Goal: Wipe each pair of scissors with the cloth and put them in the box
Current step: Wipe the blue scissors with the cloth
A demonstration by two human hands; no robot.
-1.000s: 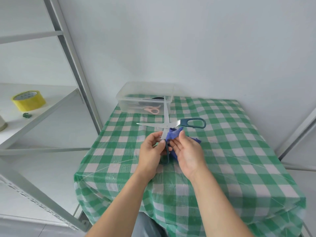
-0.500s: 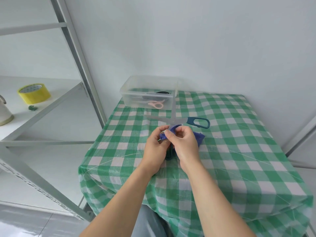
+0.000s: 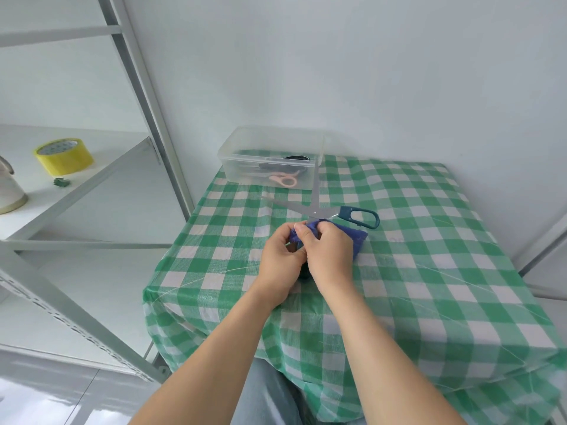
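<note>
Two hands curled, I see: left hand (image 3: 280,256) grips scissors (image 3: 316,211), right hand (image 3: 327,256) pinches cloth (image 3: 357,239), blade pointing at box (image 3: 245,170).

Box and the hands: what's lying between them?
Head view: only the spread blades of the scissors the left hand holds while the right hand pinches the cloth. Below them, bare checked tablecloth up to the box.

Dark items (image 3: 277,167) in box (image 3: 320,148), indistinct
</note>
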